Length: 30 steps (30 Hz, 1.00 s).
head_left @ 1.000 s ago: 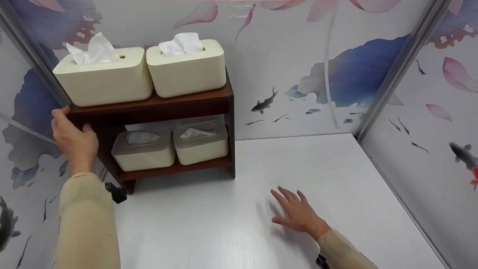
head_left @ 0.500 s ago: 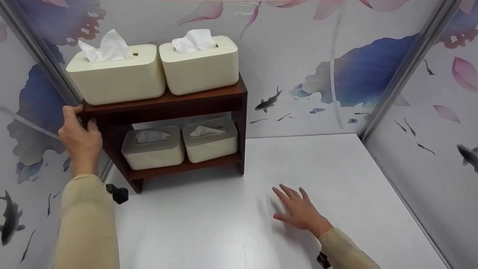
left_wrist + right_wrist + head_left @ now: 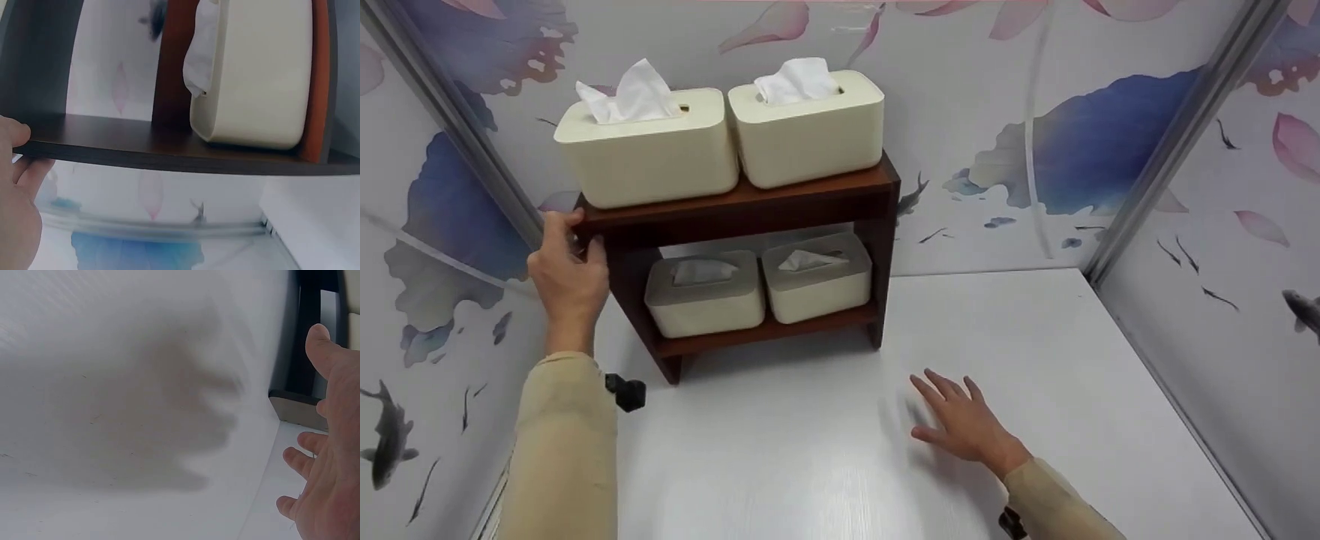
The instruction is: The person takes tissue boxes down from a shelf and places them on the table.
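A small dark-brown wooden shelf (image 3: 750, 211) stands on the white table, bearing cream tissue boxes on two levels. My left hand (image 3: 568, 281) grips its left side panel near the top; the left wrist view shows the thumb on the panel's inner face and fingers behind it. On top sit a left tissue box (image 3: 649, 165) and a right tissue box (image 3: 814, 142), white tissue sticking out of each. Below are a left tissue box (image 3: 709, 311) and a right tissue box (image 3: 821, 289). My right hand (image 3: 964, 424) hovers over the table, fingers spread, holding nothing.
The white table (image 3: 1005, 322) runs up to patterned walls. A back wall (image 3: 960, 90) stands behind the shelf, and a right wall (image 3: 1245, 187) meets it at a metal corner post (image 3: 1170, 142). Another wall (image 3: 442, 247) lies left of my left hand.
My left hand and the shelf have moved right across the table, carrying the tissue boxes along. A gap has widened between shelf and left wall. My right hand stays nearly still.
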Motion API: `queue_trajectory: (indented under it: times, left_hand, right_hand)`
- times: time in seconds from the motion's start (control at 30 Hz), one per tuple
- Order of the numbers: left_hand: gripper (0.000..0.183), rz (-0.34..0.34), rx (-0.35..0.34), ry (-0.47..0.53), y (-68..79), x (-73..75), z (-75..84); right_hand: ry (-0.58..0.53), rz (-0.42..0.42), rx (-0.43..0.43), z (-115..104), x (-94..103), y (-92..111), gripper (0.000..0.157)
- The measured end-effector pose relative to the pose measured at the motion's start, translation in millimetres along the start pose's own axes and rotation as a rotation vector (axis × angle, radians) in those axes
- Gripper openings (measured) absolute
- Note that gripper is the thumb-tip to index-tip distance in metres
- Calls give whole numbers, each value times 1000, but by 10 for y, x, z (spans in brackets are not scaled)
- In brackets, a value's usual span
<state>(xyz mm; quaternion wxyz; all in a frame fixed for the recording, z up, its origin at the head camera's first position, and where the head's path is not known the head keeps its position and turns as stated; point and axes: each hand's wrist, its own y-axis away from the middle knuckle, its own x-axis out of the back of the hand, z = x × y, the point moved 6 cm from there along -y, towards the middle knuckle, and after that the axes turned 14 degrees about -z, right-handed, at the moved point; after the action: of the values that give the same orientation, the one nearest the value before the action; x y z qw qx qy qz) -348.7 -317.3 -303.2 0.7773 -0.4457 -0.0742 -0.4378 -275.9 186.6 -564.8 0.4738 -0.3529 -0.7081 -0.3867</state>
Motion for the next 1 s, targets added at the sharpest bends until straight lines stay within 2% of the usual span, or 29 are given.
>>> queue_trajectory:
  times: [0.17, 0.33, 0.47, 0.63, 0.77, 1.0]
  left_hand:
    - [26, -14, -44, 42, 19, -161, 152]
    - [27, -23, -99, 29, 51, -327, 344]
    - [31, -82, -95, 71, 65, -494, 447]
    - [38, -167, -75, 140, 85, -700, 497]
    - [39, -145, -111, 140, 125, -780, 552]
    - [37, -97, -200, 140, 219, -817, 681]
  right_hand:
    - [15, 9, 1, 18, 20, 24, 80]
    - [10, 24, 5, 33, 24, 43, 80]
    - [3, 23, 3, 54, 10, 57, 80]
    - [-27, 31, 21, 70, 4, 82, 79]
    - [-30, 35, 25, 82, 4, 97, 77]
    - [-36, 38, 23, 101, -8, 105, 76]
